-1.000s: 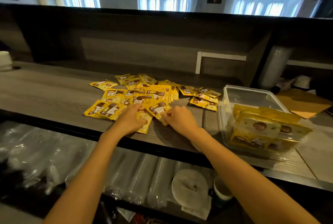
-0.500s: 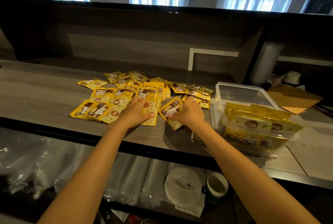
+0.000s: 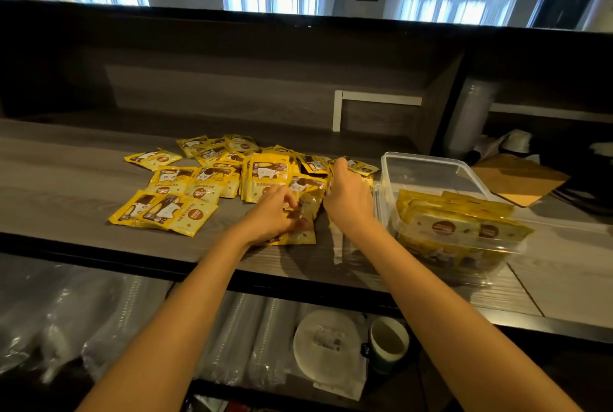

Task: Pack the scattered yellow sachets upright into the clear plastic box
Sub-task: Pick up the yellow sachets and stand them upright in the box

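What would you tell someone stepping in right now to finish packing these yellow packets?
Left hand: fingers pinching a few sachets at the pile's near edge.
Right hand: resting edge-down beside them; whether it grips anything cannot be told.
Clear plastic box, to the right: a row of sachets stands in its near part; the far part is bare.
Left to do: most of the scattered sachets still lie flat on the counter.

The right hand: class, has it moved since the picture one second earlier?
Yes. The right hand has moved away from the person and toward the clear plastic box, now almost beside its left wall.
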